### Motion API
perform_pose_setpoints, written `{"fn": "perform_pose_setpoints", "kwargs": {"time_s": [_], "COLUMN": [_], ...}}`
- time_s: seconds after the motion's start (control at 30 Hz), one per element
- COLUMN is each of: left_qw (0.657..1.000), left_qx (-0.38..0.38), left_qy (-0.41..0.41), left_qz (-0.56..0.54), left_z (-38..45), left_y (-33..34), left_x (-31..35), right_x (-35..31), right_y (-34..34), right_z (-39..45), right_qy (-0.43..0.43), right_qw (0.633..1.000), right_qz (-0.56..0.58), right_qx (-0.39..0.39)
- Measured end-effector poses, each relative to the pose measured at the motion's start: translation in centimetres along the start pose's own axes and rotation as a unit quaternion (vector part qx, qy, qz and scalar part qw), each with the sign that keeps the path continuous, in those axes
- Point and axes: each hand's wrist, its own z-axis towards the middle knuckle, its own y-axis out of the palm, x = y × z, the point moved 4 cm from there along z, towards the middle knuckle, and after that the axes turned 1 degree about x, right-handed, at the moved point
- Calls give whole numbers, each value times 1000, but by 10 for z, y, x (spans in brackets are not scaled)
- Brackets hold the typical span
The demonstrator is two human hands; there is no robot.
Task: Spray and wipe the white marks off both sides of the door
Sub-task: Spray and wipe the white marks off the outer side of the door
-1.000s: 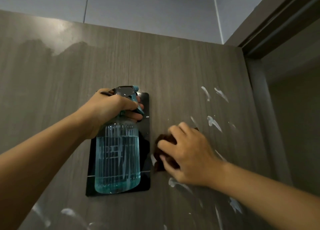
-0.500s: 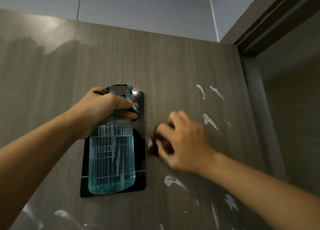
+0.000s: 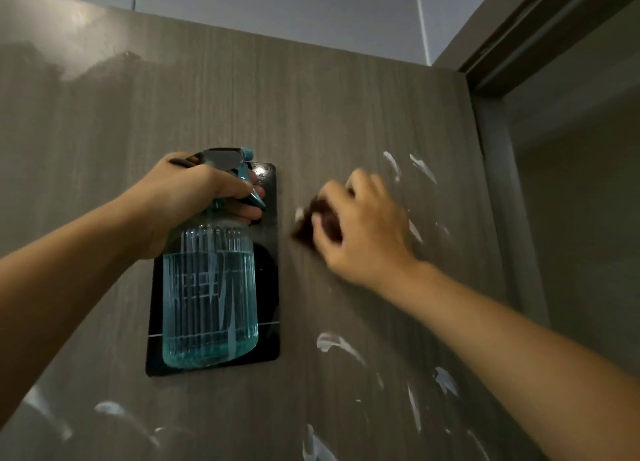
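No text could be read; the pale markings on the ribbed, clear blue-tinted spray bottle (image 3: pixel 210 287) at centre left were illegible.

A glossy black plate (image 3: pixel 268 270) is fixed flat to the wood-grain panel, perhaps a lock panel. Above runs a pale grey ceiling (image 3: pixel 311 6) with thin seams; a dark door frame (image 3: pixel 540 41) stands at right.

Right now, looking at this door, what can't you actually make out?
- Dark cloth, head view: blurred by motion, mostly covered by the right hand.
- Black plate on the door: middle hidden behind the spray bottle in the left hand.
- White marks: lower ones cut off by the bottom edge.
- The door's other side: unseen.
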Motion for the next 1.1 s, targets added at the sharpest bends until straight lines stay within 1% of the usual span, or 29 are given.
{"fn": "perform_pose_setpoints", "kwargs": {"time_s": [0.13, 0.2, 0.27, 0.3, 0.37, 0.4, 0.43, 0.47, 0.53, 0.63, 0.67, 0.7, 0.73, 0.77, 0.83, 0.9, 0.97, 1.03, 1.1], "left_qw": [1000, 1000, 1000, 999, 999, 999, 1000, 1000, 1000, 1000, 1000, 1000, 1000, 1000, 999, 999, 998, 998, 998], "left_qx": [2, 5, -12, -27, -34, -25, -17, -8, -5, -8, -4, -5, -7, -7, -15, -18, -18, -23, -19], "left_qy": [-2, 1, 6, -3, -11, 0, 6, 6, 3, 2, 3, -1, -4, -5, -30, -46, -50, -54, -59], "left_qz": [-1, -9, -21, -19, -22, -20, -16, -9, -8, -3, -5, -4, -6, -4, -8, -22, -26, -17, -22], "left_z": [2, 3, 2, 1, 5, 6, 3, 4, 3, 2, 3, 0, 2, 1, 3, 4, 2, 3, -2], "left_y": [0, 1, 2, 3, 2, 2, 2, 1, 0, 1, 1, 1, 1, 1, 4, 6, 5, 9, 16], "left_x": [-1, -2, 2, 2, 0, 0, 2, 0, -2, -1, -1, -1, -2, 0, 2, 3, 4, 4, 8], "right_x": [-13, -2, 15, 27, 49, 53, 53, 47, 27, 1, -1, 2, 9, 19, 41, 65, 76, 66, 45], "right_y": [-6, -4, -1, -2, -1, -1, 0, -1, -3, -9, -10, -11, -11, -9, -8, -5, -1, -2, -5], "right_z": [-57, -50, -18, 1, 31, 37, 36, 29, -3, -66, -79, -85, -82, -72, -38, -4, 13, 7, -20], "right_qy": [-129, -142, -87, -41, 45, 66, 68, 58, 5, -135, -175, -197, -195, -169, -69, 24, 82, 97, 50], "right_qw": [989, 986, 995, 999, 998, 997, 997, 997, 1000, 988, 981, 975, 976, 981, 996, 999, 997, 995, 999], "right_qz": [36, 27, 3, -6, -32, -42, -47, -41, -7, 49, 54, 52, 45, 35, 26, 16, -5, -16, -4], "right_qx": [-65, -78, -47, -22, 1, 5, 7, 11, 3, -53, -71, -84, -89, -85, -46, -16, 7, 25, 10]}}
